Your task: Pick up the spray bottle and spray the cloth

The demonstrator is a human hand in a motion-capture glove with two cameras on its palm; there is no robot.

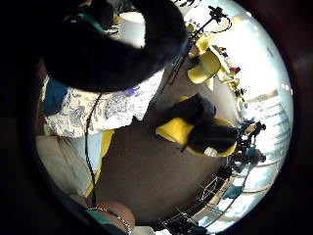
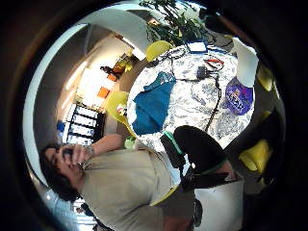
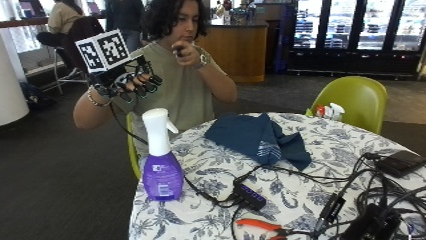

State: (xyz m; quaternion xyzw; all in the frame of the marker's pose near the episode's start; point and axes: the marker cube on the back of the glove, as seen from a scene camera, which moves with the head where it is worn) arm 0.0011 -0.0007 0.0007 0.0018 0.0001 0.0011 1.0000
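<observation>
Hand (image 3: 126,80): raised at chest height, fingers loosely curled, holding nothing
Bottle (image 3: 160,165): upright on table (image 3: 219,170), well below fingers; cloth (image 3: 256,140) beside it

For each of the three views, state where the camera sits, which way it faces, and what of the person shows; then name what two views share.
Outside view: across the table, facing the seated person; raised gloved right hand, purple plastic spray bottle with white trigger head, dark blue folded cloth.
Thumb side palm view: on the raised palm, facing down at table and torso; black strap at the edge.
Little finger side palm view: same palm, facing floor and chairs; a black gloved finger shows.
Shared: outside and thumb views both show bottle and cloth.
</observation>
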